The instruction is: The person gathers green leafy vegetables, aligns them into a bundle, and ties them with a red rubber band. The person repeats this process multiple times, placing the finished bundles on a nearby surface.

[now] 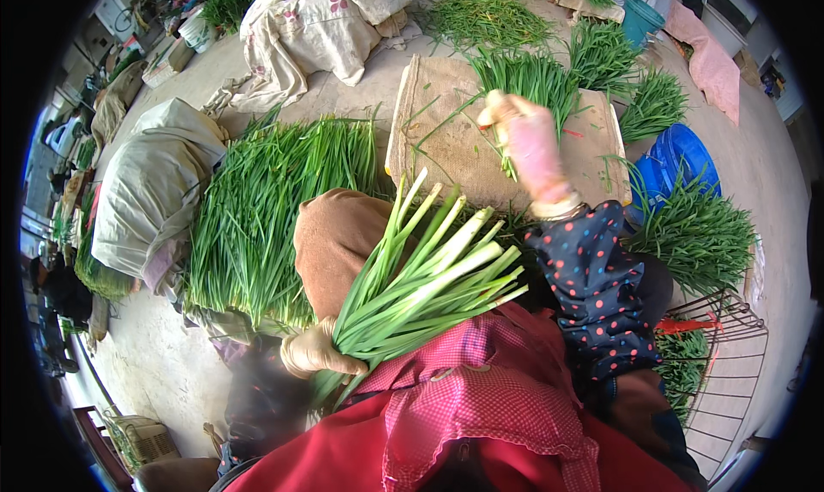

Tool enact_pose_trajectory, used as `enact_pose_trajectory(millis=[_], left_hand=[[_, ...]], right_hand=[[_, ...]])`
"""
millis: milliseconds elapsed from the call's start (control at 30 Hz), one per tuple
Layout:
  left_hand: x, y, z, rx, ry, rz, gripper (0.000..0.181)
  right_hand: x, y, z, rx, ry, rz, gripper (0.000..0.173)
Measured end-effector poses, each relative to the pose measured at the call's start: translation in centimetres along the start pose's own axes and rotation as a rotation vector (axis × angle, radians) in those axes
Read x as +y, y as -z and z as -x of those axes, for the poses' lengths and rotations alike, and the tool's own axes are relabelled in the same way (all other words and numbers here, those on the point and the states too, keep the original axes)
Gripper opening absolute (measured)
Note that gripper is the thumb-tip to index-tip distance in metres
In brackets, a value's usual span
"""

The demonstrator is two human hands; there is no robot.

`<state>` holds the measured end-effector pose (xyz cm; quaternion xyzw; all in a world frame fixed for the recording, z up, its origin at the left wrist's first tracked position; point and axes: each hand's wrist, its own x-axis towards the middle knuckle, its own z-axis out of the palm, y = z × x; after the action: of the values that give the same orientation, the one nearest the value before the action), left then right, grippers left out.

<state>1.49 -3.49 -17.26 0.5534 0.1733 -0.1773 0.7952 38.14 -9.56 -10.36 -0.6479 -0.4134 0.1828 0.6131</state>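
Observation:
My left hand, in a pale glove, grips a bunch of garlic chives by its leafy end. The white cut stems fan out up and to the right, over my lap. My right hand, also gloved and blurred, is over a burlap-covered board. A few green stems show just below its fingers, and a small red bit beside them; whether the hand holds them I cannot tell. Close by, a pile of chives lies across the far right part of the burlap. Loose leaves are scattered on the cloth.
A thick stack of chives stands left of my knee. Cloth-covered heaps lie farther left and ahead. To the right are a blue bucket, more chives and a wire basket. A teal bucket stands farther back.

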Motion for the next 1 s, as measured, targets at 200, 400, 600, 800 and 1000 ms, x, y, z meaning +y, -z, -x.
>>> enact_pose_trajectory(millis=[200, 400, 600, 800, 1000], left_hand=[[0.8, -0.9, 0.6, 0.191, -0.148, 0.327, 0.064], [2.0, -1.2, 0.3, 0.213, -0.266, 0.45, 0.053], [3.7, -3.1, -1.3, 0.195, -0.278, 0.428, 0.056], [2.5, -6.3, -6.1, 0.364, -0.364, -0.172, 0.043], [3.6, -7.8, -6.3, 0.36, -0.482, -0.56, 0.04]], right_hand=[[7.2, 5.6, 2.6, 0.062, 0.171, 0.288, 0.021], [6.7, 5.5, 7.9, -0.274, -0.444, -0.605, 0.036], [1.9, -0.8, 7.4, -0.593, -0.146, -0.821, 0.117], [-2.1, -1.7, 5.7, -0.424, -0.024, -1.04, 0.122], [-5.1, 1.1, 5.6, -0.424, -0.191, -0.795, 0.076]])
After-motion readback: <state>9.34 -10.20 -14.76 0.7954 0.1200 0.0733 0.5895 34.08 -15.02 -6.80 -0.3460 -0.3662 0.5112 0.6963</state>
